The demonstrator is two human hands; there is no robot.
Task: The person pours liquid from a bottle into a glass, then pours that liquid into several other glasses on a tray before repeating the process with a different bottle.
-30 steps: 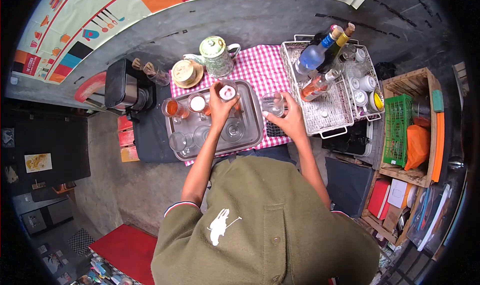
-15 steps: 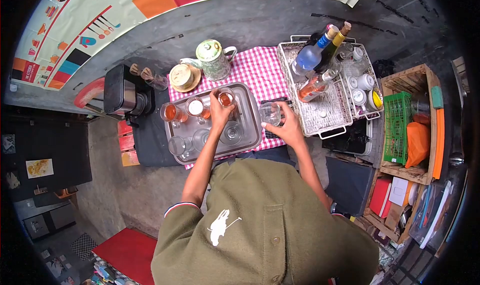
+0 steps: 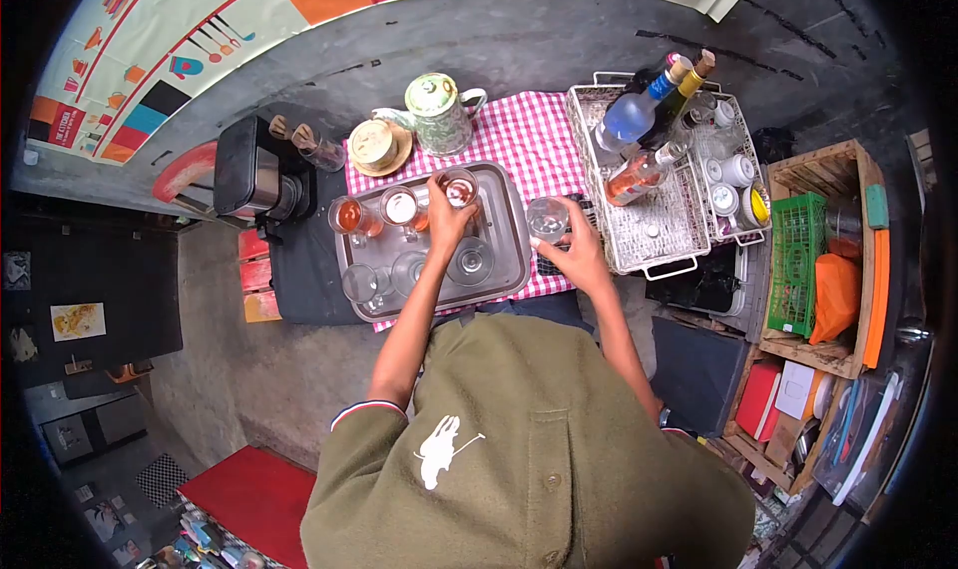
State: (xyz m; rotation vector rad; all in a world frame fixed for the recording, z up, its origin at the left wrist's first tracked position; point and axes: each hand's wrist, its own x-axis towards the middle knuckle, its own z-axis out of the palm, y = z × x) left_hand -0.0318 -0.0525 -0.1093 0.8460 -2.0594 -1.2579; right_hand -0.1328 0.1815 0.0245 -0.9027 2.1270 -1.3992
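Over the tray (image 3: 507, 258), left hand (image 3: 447, 216) wraps filled glass (image 3: 461, 191); right hand (image 3: 579, 254) pinches clear glass (image 3: 545, 217) just beside. Both likely stiff, slick, fragile, filled one heavier: grip sides, not rim.

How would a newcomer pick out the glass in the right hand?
Find the big tray on the checked cloth. Just past its right rim, the right hand holds a clear glass. Unlike the glasses on the tray, it is outside the rim.

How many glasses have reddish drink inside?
3: the back left glass on the tray, the middle glass beside it, and the right glass in the left hand.
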